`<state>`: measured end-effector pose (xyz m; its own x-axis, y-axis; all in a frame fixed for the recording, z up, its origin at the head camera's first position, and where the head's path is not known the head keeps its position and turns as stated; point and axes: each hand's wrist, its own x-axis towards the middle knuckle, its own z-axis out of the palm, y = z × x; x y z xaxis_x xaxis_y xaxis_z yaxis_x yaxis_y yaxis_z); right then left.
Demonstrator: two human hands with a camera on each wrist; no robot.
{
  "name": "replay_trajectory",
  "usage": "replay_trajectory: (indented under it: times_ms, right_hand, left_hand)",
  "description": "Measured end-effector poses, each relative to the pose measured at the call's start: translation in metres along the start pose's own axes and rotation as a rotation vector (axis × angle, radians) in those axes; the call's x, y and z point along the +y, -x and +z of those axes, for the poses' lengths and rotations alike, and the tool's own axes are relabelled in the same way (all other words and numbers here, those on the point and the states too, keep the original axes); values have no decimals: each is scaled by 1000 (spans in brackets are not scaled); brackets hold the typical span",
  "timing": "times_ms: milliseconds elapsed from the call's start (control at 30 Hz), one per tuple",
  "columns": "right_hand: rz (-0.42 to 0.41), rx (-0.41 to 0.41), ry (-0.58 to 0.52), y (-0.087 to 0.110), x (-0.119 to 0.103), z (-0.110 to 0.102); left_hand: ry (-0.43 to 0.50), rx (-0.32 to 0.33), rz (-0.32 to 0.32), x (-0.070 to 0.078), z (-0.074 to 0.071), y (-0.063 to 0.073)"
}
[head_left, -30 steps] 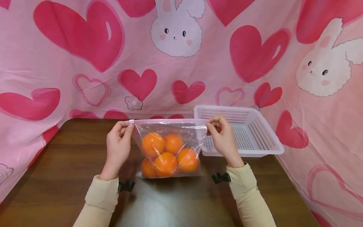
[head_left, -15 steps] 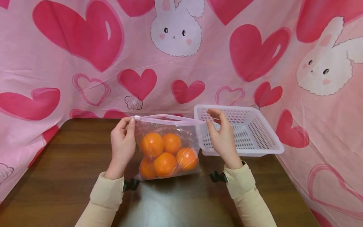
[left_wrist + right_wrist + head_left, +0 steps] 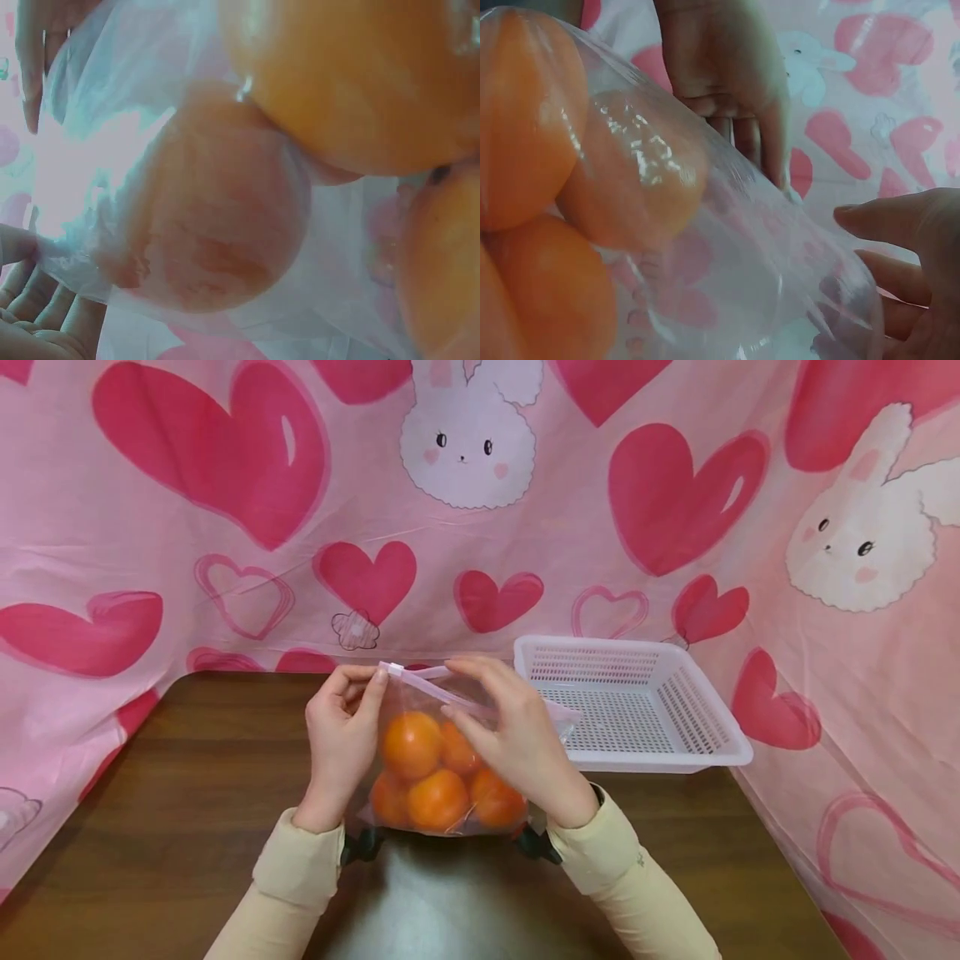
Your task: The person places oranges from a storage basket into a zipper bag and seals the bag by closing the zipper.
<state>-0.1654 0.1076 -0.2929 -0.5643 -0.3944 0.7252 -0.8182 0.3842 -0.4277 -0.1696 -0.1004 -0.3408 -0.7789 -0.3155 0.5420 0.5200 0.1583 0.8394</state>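
A clear zip bag (image 3: 412, 700) holds several oranges (image 3: 438, 800) over the table, its pink zipper strip parted partway along. My left hand (image 3: 341, 739) pinches the bag's upper left corner, right beside the white slider (image 3: 393, 669). Across the mouth reaches my right hand (image 3: 517, 739), thumb on the near side and fingers stretched toward the far strip. In the right wrist view, the thumb (image 3: 889, 219) stands apart from the fingers at the plastic. The left wrist view is filled by oranges behind plastic (image 3: 210, 202). The bag's right corner sticks out past my right hand.
A white perforated plastic basket (image 3: 701, 710) stands at the back right of the dark wooden table (image 3: 150, 827). Behind and beside the table hangs a pink cloth (image 3: 570, 518) with hearts and rabbits.
The right hand has let go of the upper right corner and moved left over the mouth. The left hand and slider corner have shifted right. The taut, straight zipper strip now gapes.
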Motion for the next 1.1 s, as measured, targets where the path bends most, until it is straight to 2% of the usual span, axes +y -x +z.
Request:
replay_trajectory:
  times_ms: [267, 500, 667, 767, 933, 1100]
  right_hand:
    - [26, -50, 78, -6, 3, 12]
    - [37, -59, 175, -17, 11, 16]
    - [-13, -61, 90, -28, 8, 18]
    - [4, -72, 23, -32, 7, 18]
    - [114, -134, -67, -35, 7, 20]
    - [243, -264, -113, -41, 12, 18]
  left_hand:
    - [-15, -13, 8, 9, 1, 2]
    - [3, -88, -3, 12, 2, 3]
    - [21, -102, 0, 15, 3, 2]
    - [23, -108, -15, 17, 3, 2]
    - [-9, -122, -39, 17, 2, 3]
    - [-50, -151, -56, 18, 1, 3]
